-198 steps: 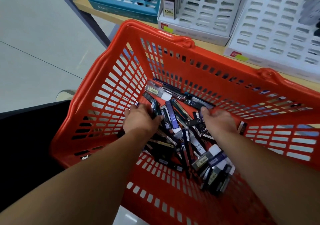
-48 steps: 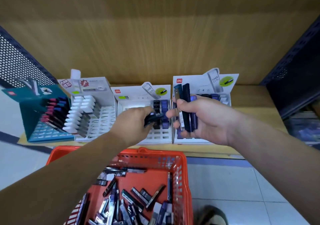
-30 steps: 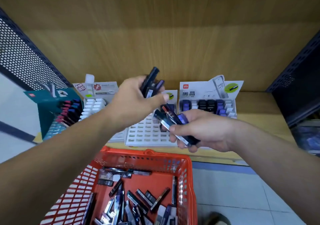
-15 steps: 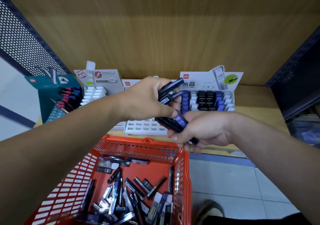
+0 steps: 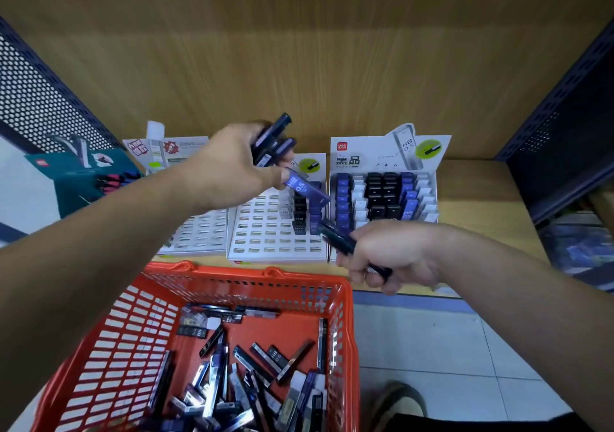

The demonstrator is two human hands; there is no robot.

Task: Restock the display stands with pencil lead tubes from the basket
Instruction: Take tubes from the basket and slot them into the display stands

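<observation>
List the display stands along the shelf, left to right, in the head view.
Teal stand → white stand with red-printed header → mostly empty white stand → well-stocked white stand.

Both bare forearms reaching forward and converging, left hand point(image 5: 229, 165) raised higher, back of the hand up, fingers curled round a bunch of pencil lead tubes point(image 5: 270, 139), thumb stretched rightward, right hand point(image 5: 392, 255) lower, fist closed round dark tubes point(image 5: 335, 235), knuckles facing left
</observation>
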